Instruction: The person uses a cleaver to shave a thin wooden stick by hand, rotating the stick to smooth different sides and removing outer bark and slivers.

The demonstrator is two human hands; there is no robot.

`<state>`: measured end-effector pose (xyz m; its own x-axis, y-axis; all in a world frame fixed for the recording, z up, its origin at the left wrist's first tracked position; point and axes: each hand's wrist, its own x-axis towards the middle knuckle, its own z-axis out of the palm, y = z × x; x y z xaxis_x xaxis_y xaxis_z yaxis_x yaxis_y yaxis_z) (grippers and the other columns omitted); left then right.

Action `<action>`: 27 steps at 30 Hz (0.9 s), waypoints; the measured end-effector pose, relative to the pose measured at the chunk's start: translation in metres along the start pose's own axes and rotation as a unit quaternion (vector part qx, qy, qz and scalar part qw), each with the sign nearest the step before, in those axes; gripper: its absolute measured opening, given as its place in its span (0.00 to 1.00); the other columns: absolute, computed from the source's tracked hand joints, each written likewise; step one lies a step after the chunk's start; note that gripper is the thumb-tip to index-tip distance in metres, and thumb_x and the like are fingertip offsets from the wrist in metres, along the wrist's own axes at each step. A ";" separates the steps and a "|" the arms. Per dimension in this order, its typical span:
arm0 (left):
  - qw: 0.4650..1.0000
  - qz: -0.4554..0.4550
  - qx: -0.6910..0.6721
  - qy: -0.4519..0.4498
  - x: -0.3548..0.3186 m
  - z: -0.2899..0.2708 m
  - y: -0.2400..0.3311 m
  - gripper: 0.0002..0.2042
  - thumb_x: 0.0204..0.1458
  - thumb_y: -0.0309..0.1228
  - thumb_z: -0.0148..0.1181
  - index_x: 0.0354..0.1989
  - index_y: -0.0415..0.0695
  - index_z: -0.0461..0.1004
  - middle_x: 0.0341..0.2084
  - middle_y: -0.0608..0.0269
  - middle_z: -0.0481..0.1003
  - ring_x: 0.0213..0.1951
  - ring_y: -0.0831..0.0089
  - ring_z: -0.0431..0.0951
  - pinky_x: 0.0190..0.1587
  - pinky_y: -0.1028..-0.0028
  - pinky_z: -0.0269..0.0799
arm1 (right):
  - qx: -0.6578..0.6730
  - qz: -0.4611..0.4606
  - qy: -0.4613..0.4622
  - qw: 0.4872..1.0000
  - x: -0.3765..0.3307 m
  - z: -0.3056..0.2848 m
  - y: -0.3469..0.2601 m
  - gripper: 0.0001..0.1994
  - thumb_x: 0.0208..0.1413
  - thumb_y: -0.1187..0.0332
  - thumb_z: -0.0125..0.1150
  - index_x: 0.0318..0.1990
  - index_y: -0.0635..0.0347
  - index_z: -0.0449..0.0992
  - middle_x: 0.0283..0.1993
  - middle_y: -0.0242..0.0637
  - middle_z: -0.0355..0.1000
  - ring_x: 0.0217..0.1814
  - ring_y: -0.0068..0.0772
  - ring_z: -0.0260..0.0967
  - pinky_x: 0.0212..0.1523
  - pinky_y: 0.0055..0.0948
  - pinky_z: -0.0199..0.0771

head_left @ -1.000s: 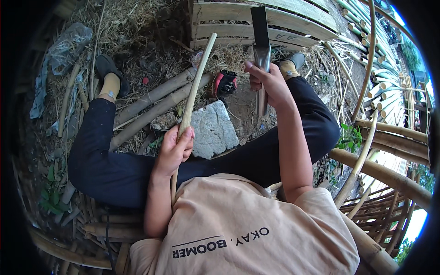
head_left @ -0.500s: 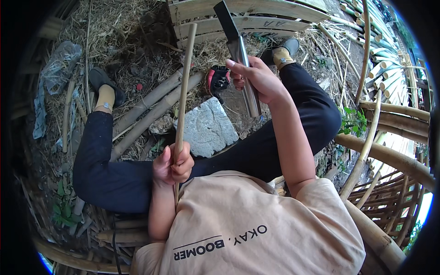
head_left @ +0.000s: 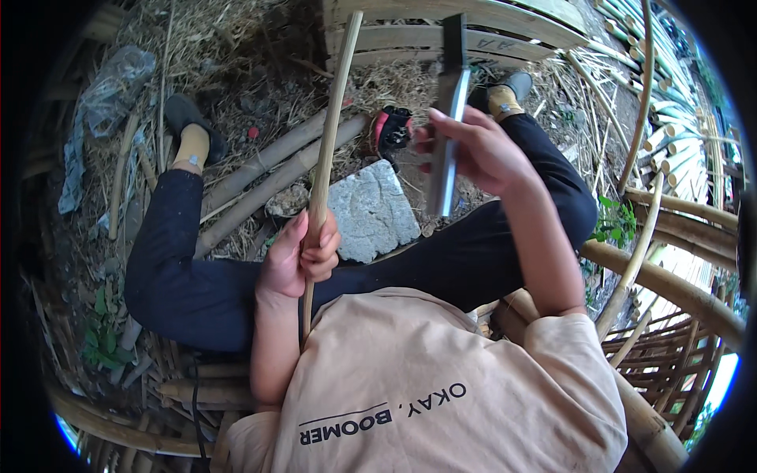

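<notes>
A long pale wooden stick [head_left: 335, 102] stands upright in my left hand [head_left: 302, 256], whose fingers wrap round its lower part. The stick's bottom end reaches down by my shirt. Over my raised leg, my right hand [head_left: 485, 154] grips a tool [head_left: 447, 150] by its shiny steel tube handle. A dark flat blade points away from me at the tool's upper end. Slight motion blur softens this hand and the handle. Tool and stick are apart. Between and beyond my hands lies a pale grey stone block [head_left: 374, 209].
A red and black object [head_left: 392, 132] lies on straw past the stone, beside two bamboo poles [head_left: 268, 185]. A slatted wooden crate [head_left: 505, 31] stands at the far side. Plastic sheeting [head_left: 118, 87] lies far left. Stacked bamboo [head_left: 674, 138] and a bamboo frame [head_left: 670, 276] are at right.
The tool in my right hand has swung from leaning left to nearly upright, and the hand has shifted right. The stick tilts a little more to the right in my left hand.
</notes>
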<state>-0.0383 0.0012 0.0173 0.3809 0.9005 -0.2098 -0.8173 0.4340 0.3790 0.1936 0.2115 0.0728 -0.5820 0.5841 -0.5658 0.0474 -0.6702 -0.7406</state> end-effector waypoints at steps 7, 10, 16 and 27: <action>0.816 0.101 0.467 0.325 0.019 0.010 0.012 0.15 0.65 0.41 0.56 0.31 0.43 0.69 0.18 0.75 0.62 0.20 0.86 0.58 0.21 0.78 0.55 | -0.530 -0.291 0.085 0.792 -0.055 -0.006 -0.070 0.19 0.60 0.64 0.65 0.55 0.61 0.71 0.34 0.36 0.75 0.32 0.25 0.73 0.33 0.29 0.71; 0.815 0.103 0.463 0.334 0.026 -0.005 0.010 0.12 0.66 0.39 0.55 0.36 0.43 0.69 0.18 0.77 0.61 0.18 0.90 0.58 0.19 0.82 0.53 | -0.644 -0.327 0.166 0.671 -0.057 0.011 -0.088 0.17 0.57 0.60 0.68 0.47 0.64 0.78 0.26 0.38 0.75 0.25 0.27 0.72 0.30 0.31 0.71; 0.697 0.163 0.590 0.375 0.045 0.017 0.012 0.14 0.64 0.37 0.57 0.32 0.39 0.70 0.17 0.70 0.66 0.18 0.81 0.63 0.22 0.74 0.59 | -0.662 -0.312 0.130 0.669 -0.028 -0.002 -0.055 0.15 0.54 0.57 0.72 0.35 0.61 0.82 0.19 0.35 0.73 0.19 0.25 0.68 0.22 0.29 0.63; 0.687 0.156 0.618 0.350 0.056 0.014 0.020 0.13 0.63 0.35 0.58 0.33 0.37 0.71 0.16 0.65 0.69 0.19 0.77 0.68 0.24 0.69 0.64 | -0.638 -0.520 0.293 0.486 0.033 -0.005 -0.016 0.19 0.41 0.73 0.66 0.44 0.44 0.82 0.61 0.32 0.73 0.69 0.37 0.61 0.74 0.55 0.44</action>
<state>-0.0275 0.0612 0.0259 -0.3831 0.9093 -0.1627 0.3440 0.3039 0.8884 0.1773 0.2441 0.0641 -0.5160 0.5837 0.6269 0.6572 0.7392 -0.1472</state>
